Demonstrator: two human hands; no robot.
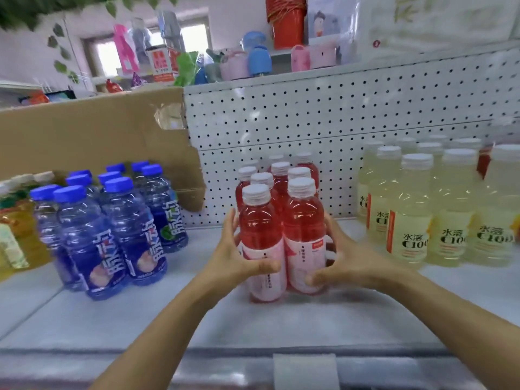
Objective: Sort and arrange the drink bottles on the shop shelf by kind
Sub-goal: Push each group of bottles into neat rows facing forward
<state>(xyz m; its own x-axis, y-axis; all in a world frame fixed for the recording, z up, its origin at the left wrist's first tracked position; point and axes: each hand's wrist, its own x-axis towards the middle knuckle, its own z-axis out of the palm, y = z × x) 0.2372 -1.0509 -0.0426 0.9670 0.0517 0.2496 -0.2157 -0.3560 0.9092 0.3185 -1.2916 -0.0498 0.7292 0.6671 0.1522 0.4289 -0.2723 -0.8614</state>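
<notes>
A cluster of red drink bottles (281, 215) with white caps stands mid-shelf against the pegboard. My left hand (239, 257) wraps the left side of the front-left red bottle (260, 237), thumb across its label. My right hand (346, 260) cups the right side of the front-right red bottle (304, 226). Blue-capped blue bottles (112, 226) stand grouped to the left. Pale yellow bottles (430, 209) with white caps fill the right side.
The white shelf (197, 313) runs to a front rail with a price tag holder (305, 370). A cardboard box (92, 136) rises behind the blue bottles. Yellow-green bottles (14, 229) sit at the far left. A perforated back panel (309, 128) closes the rear.
</notes>
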